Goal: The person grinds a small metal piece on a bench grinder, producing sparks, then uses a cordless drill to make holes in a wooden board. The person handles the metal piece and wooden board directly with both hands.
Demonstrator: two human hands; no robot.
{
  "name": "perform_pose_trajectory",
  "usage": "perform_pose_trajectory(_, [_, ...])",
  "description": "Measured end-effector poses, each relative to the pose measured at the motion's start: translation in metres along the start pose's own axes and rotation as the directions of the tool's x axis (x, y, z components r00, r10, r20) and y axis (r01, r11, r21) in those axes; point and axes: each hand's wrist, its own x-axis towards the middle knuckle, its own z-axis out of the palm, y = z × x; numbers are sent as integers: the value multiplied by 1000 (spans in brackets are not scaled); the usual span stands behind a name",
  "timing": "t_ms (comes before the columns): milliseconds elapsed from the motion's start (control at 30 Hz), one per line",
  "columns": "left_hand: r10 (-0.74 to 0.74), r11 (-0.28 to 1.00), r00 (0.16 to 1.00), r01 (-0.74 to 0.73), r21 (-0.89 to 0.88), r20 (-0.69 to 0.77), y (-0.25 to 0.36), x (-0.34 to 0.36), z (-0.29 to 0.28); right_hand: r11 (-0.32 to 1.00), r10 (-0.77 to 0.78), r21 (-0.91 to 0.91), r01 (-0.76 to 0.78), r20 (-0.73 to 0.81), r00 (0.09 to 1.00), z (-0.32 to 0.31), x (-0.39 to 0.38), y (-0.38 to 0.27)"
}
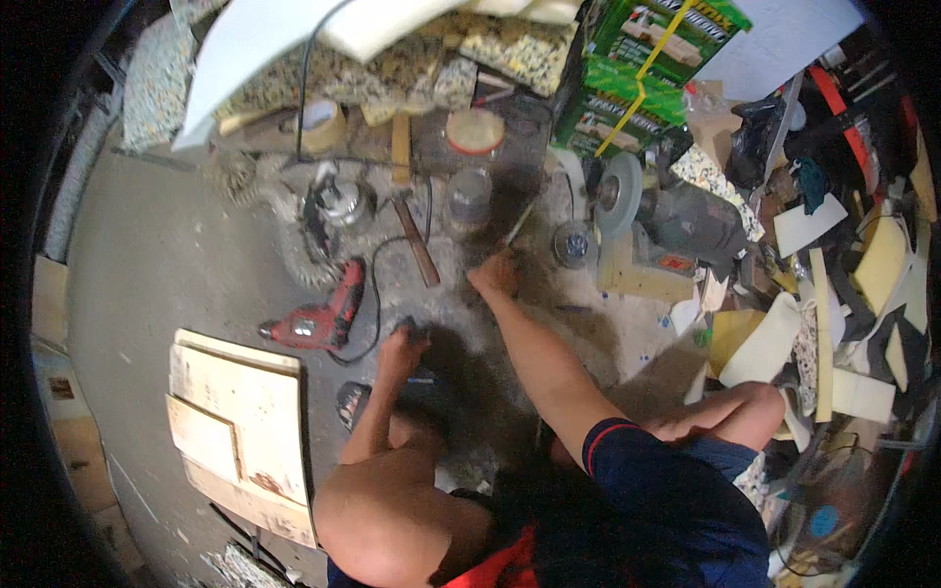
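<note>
My right hand point(497, 274) reaches forward over the floor, its fingers closed round the near end of a thin, pale stick-like tool point(520, 224). The tool points away toward a clear-sided jar point(470, 199); whether they touch is not plain. Closer to me, my left hand point(400, 351) is low over the floor with its fingers closed. Something small and dark shows at its fingertips, too blurred to name. A hammer point(420, 243) with a wooden handle lies beyond it. To its left rests a red and black power drill point(319, 318), its cord curling past my left hand.
A bench grinder point(676, 230) with a grey wheel stands at right, before stacked green boxes point(627, 108). Foam offcuts point(774, 338) heap at far right. Wooden boards point(265, 392) lie at left. An angle grinder point(338, 201) and a tape roll point(321, 125) sit toward the back.
</note>
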Motion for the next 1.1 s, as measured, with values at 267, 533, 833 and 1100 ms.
perform_pose_trajectory(267, [-559,679,827,413,-607,-63,80,-97,-141,982,100,140,-128,188,977,-16,-2,39])
perform_pose_trajectory(533, [-202,951,973,169,-257,-107,156,-43,-178,938,-257,241,248,5,966,-64,-96,160])
perform_pose_trajectory(833, [85,771,960,105,-628,265,238,88,37,844,-511,97,528,-157,845,-214,-177,189])
perform_pose_trajectory(1100, [301,400,929,80,-913,213,270,136,136,965,-158,208,157,-12,987,-233,-150,157])
